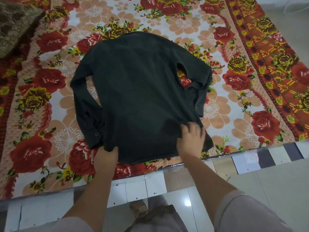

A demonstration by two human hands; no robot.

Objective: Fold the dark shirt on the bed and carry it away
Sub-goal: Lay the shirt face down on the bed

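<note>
The dark shirt [140, 91] lies flat, back side up, on the bed's floral blanket [234, 101], with its hem toward me and both long sleeves lying down its sides. My left hand [107, 156] grips the hem's near left corner. At the near right part of the hem, my right hand [190, 138] rests on the cloth with fingers spread; it looks blurred.
The bed's near edge [150, 171] runs across below the shirt, with white and grey panels and a glossy tiled floor [260, 185] under it. A brown patterned cushion [15, 25] sits at the far left corner. My legs and feet show at the bottom.
</note>
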